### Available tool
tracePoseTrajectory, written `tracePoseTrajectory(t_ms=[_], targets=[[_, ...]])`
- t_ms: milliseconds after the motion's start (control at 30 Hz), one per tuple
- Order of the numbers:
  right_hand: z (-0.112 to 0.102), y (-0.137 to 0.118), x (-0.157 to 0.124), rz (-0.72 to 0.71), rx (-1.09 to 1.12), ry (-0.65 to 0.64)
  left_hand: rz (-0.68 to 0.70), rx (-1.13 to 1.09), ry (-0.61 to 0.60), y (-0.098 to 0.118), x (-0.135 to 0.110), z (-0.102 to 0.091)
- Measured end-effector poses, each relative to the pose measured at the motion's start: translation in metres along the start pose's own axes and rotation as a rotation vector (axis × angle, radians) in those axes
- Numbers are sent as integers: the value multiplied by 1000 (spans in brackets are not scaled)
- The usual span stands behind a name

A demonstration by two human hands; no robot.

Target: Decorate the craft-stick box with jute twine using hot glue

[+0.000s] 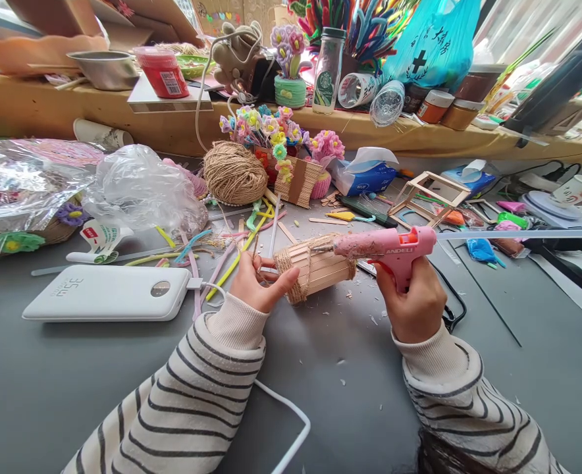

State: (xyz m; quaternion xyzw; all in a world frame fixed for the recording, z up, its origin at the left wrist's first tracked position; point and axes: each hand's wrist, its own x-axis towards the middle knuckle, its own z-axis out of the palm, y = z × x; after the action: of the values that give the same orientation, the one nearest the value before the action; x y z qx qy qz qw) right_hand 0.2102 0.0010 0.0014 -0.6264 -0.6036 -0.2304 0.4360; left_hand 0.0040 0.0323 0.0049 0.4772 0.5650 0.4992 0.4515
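My left hand point(259, 283) is closed round the left end of a small cylinder of wooden craft sticks point(328, 270), which lies on its side with jute twine wound about both ends. The thumb rests along its near edge. In my right hand point(414, 299) is a pink hot glue gun point(394, 247), held by its handle with a long clear glue stick point(518, 234) out of its back. Its nozzle points left and meets or nearly meets the twine; I cannot tell which. Behind the cylinder sits a ball of jute twine point(235, 172).
A white power bank point(108, 293) with a cable lies left of my left hand. Pipe cleaners point(241, 253) and glue scraps litter the grey table point(350, 395). A wooden stick frame point(429, 197), blue tissue pack point(365, 172) and pipe-cleaner flowers point(271, 128) stand behind. A glass bottle point(328, 72) is on the ledge.
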Motion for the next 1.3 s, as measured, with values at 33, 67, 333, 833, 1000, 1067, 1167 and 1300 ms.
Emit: tracePoseTrajectory(t_ms=[33, 67, 333, 833, 1000, 1067, 1167, 1300], targets=[[0, 0, 0, -7, 0, 1, 2, 0, -1, 0, 0, 0], [0, 0, 0, -15, 1, 3, 4, 1, -1, 0, 0, 0], [0, 1, 1, -7, 4, 10, 17, 20, 5, 1, -1, 0], [0, 5, 4, -80, 7, 68, 21, 37, 2, 4, -3, 1], [-1, 5, 3, -75, 11, 68, 30, 37, -13, 2, -3, 0], [-2, 4, 3, -79, 10, 72, 31, 33, -13, 1, -3, 0], [-2, 4, 4, -82, 6, 84, 31, 28, -11, 2, -3, 0], [-2, 4, 4, -70, -4, 74, 22, 21, -23, 3, -3, 0]])
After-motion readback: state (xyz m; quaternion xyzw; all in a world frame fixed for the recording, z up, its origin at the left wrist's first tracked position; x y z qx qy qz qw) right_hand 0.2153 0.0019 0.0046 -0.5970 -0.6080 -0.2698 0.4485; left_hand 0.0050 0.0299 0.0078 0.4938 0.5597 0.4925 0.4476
